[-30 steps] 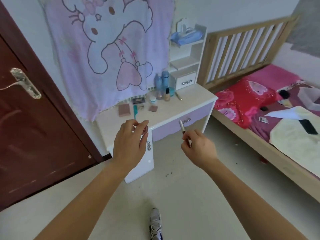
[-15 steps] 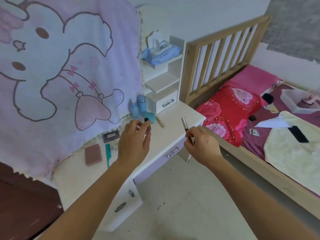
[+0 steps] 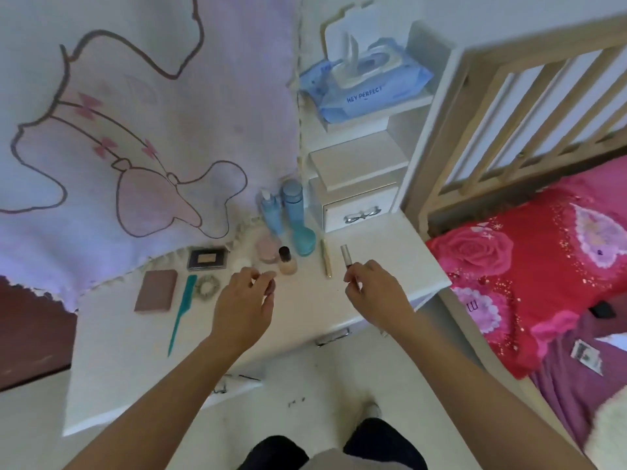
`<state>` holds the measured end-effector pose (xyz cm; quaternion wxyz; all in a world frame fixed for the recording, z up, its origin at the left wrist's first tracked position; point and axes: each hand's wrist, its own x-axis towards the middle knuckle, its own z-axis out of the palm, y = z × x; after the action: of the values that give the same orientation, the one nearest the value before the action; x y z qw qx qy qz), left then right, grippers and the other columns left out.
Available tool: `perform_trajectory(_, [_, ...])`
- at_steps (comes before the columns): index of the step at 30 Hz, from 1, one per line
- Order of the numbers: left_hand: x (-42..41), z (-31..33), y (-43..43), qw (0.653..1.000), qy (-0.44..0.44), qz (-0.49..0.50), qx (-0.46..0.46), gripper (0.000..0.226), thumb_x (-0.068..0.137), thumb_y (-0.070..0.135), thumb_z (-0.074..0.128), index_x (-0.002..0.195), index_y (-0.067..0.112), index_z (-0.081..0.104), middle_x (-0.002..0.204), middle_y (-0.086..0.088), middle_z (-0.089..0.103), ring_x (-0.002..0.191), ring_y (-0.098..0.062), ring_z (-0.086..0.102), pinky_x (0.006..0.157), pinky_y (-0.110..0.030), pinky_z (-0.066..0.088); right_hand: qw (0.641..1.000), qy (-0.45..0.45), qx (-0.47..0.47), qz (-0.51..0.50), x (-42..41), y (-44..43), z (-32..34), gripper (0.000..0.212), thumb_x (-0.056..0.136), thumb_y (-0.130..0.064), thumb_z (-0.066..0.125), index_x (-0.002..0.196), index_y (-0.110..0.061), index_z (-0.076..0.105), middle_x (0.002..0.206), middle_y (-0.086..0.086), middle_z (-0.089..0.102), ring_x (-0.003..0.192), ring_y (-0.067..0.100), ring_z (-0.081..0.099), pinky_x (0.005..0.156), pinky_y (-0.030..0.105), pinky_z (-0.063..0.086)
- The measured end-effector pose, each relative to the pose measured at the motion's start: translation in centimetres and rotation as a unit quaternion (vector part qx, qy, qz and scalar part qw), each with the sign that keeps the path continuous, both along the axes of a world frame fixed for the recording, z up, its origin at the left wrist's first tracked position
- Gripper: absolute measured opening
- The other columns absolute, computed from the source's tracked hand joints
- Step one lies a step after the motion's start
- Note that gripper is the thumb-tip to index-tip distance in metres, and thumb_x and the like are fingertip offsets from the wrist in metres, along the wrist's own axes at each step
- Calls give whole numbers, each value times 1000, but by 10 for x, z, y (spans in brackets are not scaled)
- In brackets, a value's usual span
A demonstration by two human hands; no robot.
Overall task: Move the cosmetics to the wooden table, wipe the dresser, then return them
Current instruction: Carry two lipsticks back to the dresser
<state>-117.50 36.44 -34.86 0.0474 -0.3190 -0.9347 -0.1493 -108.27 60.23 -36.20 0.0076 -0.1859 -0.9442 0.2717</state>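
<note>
Silver-capped tube (image 3: 346, 256) is pinched in the right hand (image 3: 373, 293), above the dresser (image 3: 390, 259) top. Left hand (image 3: 244, 300) hovers alongside, fingers curled, thumb and forefinger nearly meeting; any content cannot be told. Just beyond the fingertips stand a beige bottle (image 3: 287, 262), a pink jar (image 3: 268, 249) and blue bottles (image 3: 295, 212). The shelf (image 3: 356, 122) behind holds a wipes pack (image 3: 366, 86).

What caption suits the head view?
Left hand pinches a small dark item, right hand holds a cosmetic tube above the dresser.

Forearms (image 3: 163, 395) bare; dk trousers (image 3: 383, 442), pale shoe (image 3: 372, 409) (beige top's hem (image 3: 325, 461)).
</note>
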Motion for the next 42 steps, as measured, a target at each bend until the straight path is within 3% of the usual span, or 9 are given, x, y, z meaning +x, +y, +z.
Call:
perform_trajectory(6, [-1, -30, 13, 996, -57, 71, -5, 32, 75, 16, 77, 105, 11, 67, 91, -6, 61, 81, -27, 58, 62, -35, 52, 996, -27, -70, 42, -50, 24, -31, 16, 88, -20, 59, 103, -19, 67, 96, 3, 59, 84, 21, 60, 81, 34, 48])
perform_trajectory(11, [-23, -66, 17, 988, -125, 79, -31, 36, 70, 17, 81, 103, 10, 67, 92, -8, 63, 81, -31, 62, 56, -36, 52, 991, -69, -106, 42, -73, 14, -70, 17, 89, -22, 60, 104, -23, 66, 95, -1, 55, 77, 15, 55, 76, 28, 45])
perform_trajectory(15, [-53, -100, 17, 980, -172, 63, -80, 30, 76, 19, 76, 103, 9, 67, 93, -10, 65, 84, -35, 60, 69, -43, 53, 986, -115, -123, 18, -83, -2, -99, 22, 87, -21, 62, 109, -24, 66, 97, -1, 54, 80, 16, 57, 73, 20, 37])
perform_trajectory(20, [-92, -139, 15, 969, -214, 42, -117, 36, 86, 29, 63, 120, 18, 60, 114, -4, 61, 104, -28, 53, 83, -43, 45, 979, -154, -135, -9, -105, -25, -127, 28, 87, -19, 63, 115, -24, 65, 99, -2, 51, 81, 17, 58, 73, 16, 38])
perform_trajectory(26, [-105, -155, 2, 970, -213, 11, -116, 40, 85, 27, 66, 122, 16, 59, 115, -7, 59, 100, -32, 56, 78, -45, 43, 967, -210, -142, -32, -117, -50, -141, 51, 83, -15, 63, 133, -17, 55, 114, 10, 52, 107, 22, 53, 94, 33, 48])
perform_trajectory(29, [-105, -155, -6, 963, -227, 0, -147, 58, 86, 32, 63, 139, 16, 46, 127, -8, 53, 107, -31, 53, 88, -43, 40, 963, -226, -141, -29, -120, -52, -137, 54, 84, -14, 64, 136, -17, 52, 116, 12, 51, 111, 23, 51, 96, 34, 46])
perform_trajectory(34, [-103, -129, -23, 966, -230, 14, -120, 60, 91, 35, 55, 145, 15, 37, 141, -9, 46, 121, -30, 46, 95, -42, 44, 969, -235, -68, 26, -127, -42, -108, 53, 91, -28, 57, 142, -22, 45, 132, 8, 44, 109, 28, 58, 93, 40, 49])
perform_trajectory(40, [-93, -62, -38, 971, -160, 144, -108, 53, 97, 44, 46, 141, 16, 44, 149, -13, 39, 134, -35, 37, 106, -50, 34, 982, -104, 101, 124, -141, -20, -56, 42, 99, -35, 44, 138, -19, 49, 137, 12, 47, 112, 32, 54, 87, 40, 49])
perform_trajectory(42, [-79, -38, -45, 964, -133, 202, -111, 59, 96, 51, 33, 143, 16, 44, 152, -17, 35, 138, -37, 33, 108, -52, 32, 974, -48, 148, 163, -143, -12, -43, 45, 100, -37, 41, 140, -18, 47, 143, 15, 43, 120, 33, 50, 93, 41, 46])
